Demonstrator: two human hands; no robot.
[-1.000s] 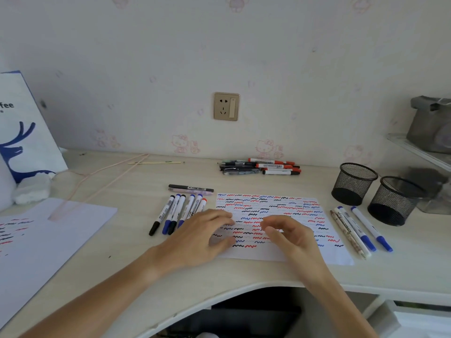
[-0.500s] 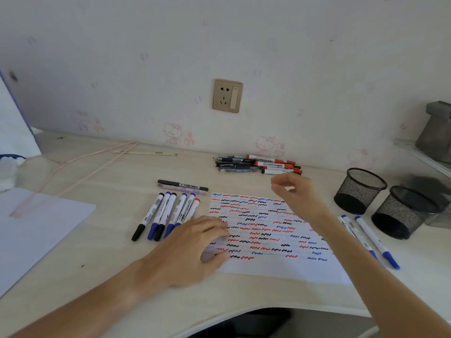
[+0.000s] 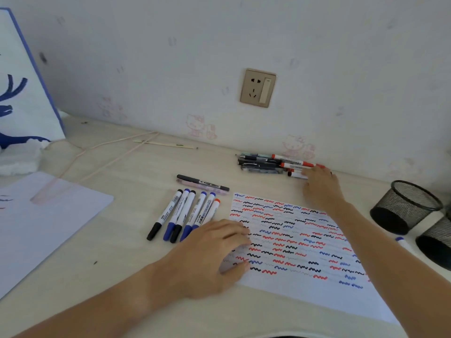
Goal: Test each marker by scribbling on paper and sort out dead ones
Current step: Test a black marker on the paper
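Observation:
A white paper sheet [image 3: 305,284] covered in red, blue and black squiggles lies in front of me. My left hand [image 3: 207,257] rests flat on its left edge, fingers spread. A pile of markers [image 3: 266,163] with red and dark caps lies by the wall. My right hand [image 3: 319,184] reaches its right end, fingertips on the red-capped markers; the back of the hand hides whether they close round one. A row of several markers [image 3: 185,213] lies left of the sheet, with a black marker [image 3: 202,182] lying crosswise above it.
Two black mesh cups [image 3: 405,206] stand at the right, a blue-capped marker [image 3: 402,242] beside them. A second sheet [image 3: 44,230] lies at the left, under a pink cord [image 3: 102,152]. A white bag with blue print [image 3: 22,89] stands at the far left.
My right hand has left the sheet and gone back and to the right, onto the marker pile by the wall. My left hand has stayed on the sheet's left edge.

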